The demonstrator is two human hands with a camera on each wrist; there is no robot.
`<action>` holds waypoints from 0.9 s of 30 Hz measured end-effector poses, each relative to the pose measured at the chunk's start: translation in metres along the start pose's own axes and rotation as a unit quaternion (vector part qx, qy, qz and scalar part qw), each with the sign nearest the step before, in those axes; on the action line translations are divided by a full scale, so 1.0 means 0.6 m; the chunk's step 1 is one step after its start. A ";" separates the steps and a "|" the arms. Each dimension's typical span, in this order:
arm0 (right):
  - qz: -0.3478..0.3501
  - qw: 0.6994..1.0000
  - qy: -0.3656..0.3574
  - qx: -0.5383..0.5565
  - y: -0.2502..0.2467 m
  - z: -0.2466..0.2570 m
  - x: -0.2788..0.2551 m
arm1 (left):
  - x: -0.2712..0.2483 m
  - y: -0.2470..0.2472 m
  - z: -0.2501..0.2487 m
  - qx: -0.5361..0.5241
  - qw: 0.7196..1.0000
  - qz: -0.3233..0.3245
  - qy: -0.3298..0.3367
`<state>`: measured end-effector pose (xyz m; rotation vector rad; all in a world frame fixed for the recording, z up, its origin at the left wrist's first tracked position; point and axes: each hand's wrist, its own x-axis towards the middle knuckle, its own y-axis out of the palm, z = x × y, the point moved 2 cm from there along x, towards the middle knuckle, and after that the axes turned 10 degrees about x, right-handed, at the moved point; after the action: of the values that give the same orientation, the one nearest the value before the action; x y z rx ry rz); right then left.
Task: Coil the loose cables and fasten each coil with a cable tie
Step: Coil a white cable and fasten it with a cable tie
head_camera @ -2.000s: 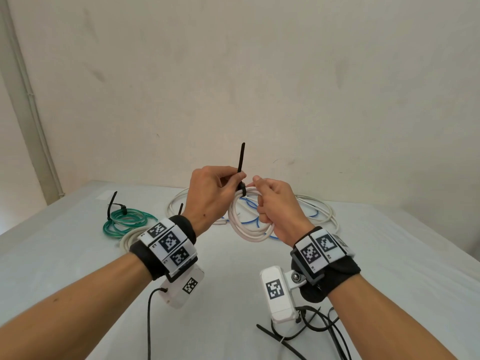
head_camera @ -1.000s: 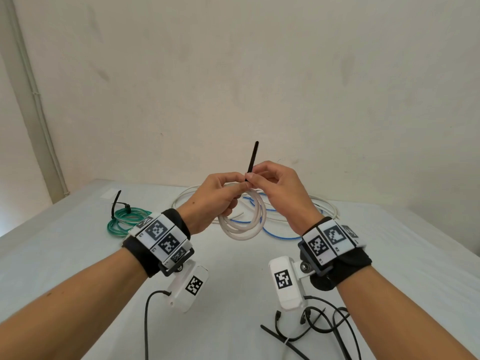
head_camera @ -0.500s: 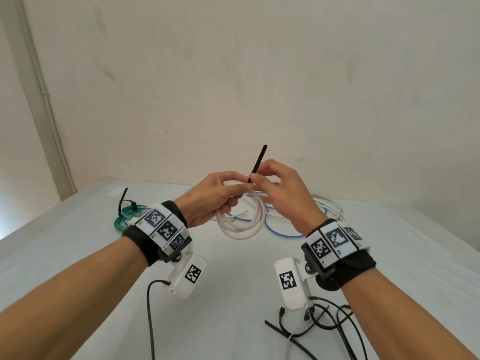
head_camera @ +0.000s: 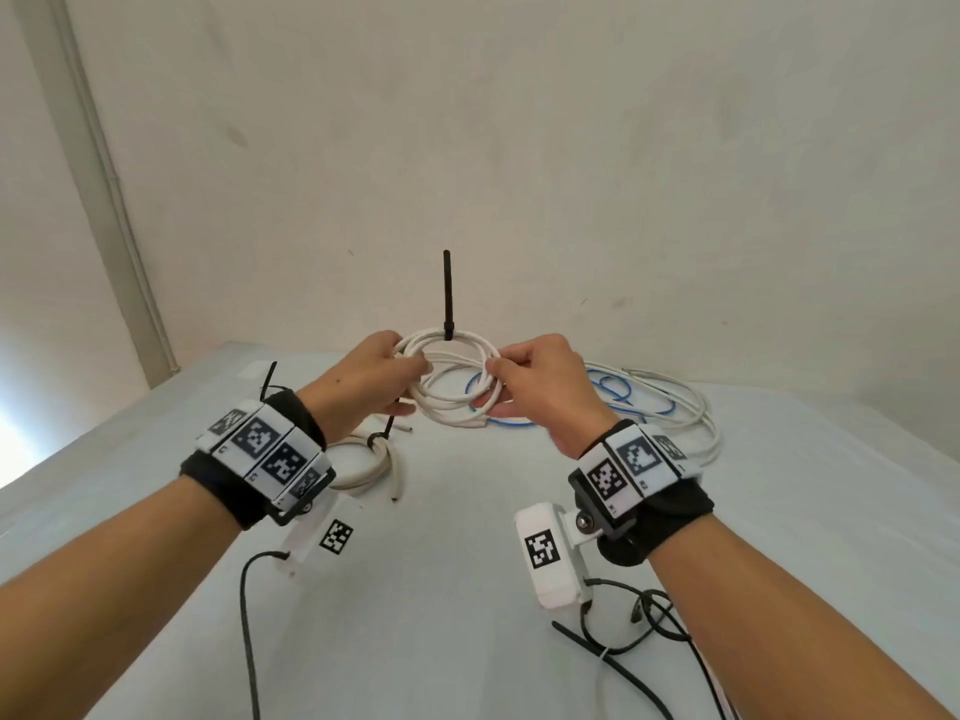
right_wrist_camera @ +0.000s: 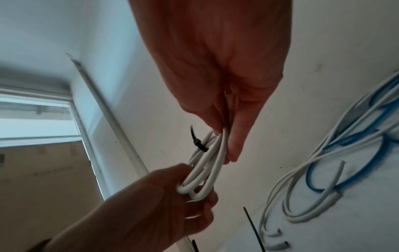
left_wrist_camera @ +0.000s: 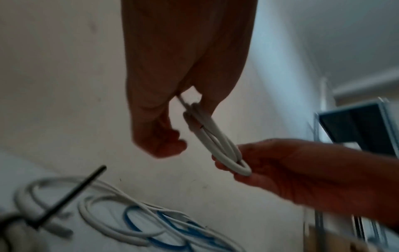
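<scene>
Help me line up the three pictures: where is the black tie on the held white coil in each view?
Head: tie stands upright at the top of the coil, centre frame.
Left wrist: not visible; only the coil shows between both hands.
Right wrist: tie left of centre, wrapped round the coil.
Shared landmark: the blue cable on the table.

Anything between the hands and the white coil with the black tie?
Nothing visible. The left hand and right hand already grip opposite sides of the coiled white cable, held above the white table. The black plastic cable tie stands at the coil's top, between them.
</scene>
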<state>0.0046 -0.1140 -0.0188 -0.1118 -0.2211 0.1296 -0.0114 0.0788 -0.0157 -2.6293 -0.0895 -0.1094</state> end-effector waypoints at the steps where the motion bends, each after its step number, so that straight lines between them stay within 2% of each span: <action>1: -0.001 1.000 0.001 0.005 0.002 0.001 -0.001 | -0.001 -0.006 0.005 0.064 0.998 -0.004 0.008; 3: 0.031 0.999 0.031 0.029 0.009 0.002 -0.006 | -0.003 -0.022 0.012 0.137 0.990 -0.012 0.017; 7: 0.118 0.989 0.090 0.007 0.013 -0.002 -0.025 | 0.011 -0.066 0.045 0.221 0.974 -0.014 -0.042; 11: 0.120 0.988 0.101 -0.007 -0.002 -0.008 -0.030 | 0.028 -0.108 0.105 0.230 0.966 -0.003 -0.119; 15: 0.116 0.987 0.108 -0.015 -0.011 -0.015 -0.033 | 0.024 -0.117 0.154 0.290 0.938 0.060 -0.179; 19: 0.114 0.987 0.111 -0.027 -0.015 -0.023 -0.035 | 0.015 -0.106 0.162 0.421 0.887 0.097 -0.161; 22: 0.108 0.987 0.112 -0.040 -0.024 -0.030 -0.033 | 0.011 -0.098 0.139 0.579 0.803 0.063 -0.127; 24: 0.095 0.987 0.116 -0.049 -0.035 -0.035 -0.032 | 0.015 -0.096 0.126 0.645 0.755 0.041 -0.114; 26: 0.081 0.988 0.123 -0.056 -0.048 -0.039 -0.029 | 0.019 -0.095 0.115 0.672 0.733 0.026 -0.104; 27: 0.074 0.988 0.127 -0.057 -0.056 -0.041 -0.027 | 0.022 -0.095 0.108 0.671 0.735 0.013 -0.098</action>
<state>-0.0019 -0.1518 -0.0417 -0.2573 0.0342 0.2486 0.0008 0.1606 -0.0436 -1.1569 -0.1349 0.1926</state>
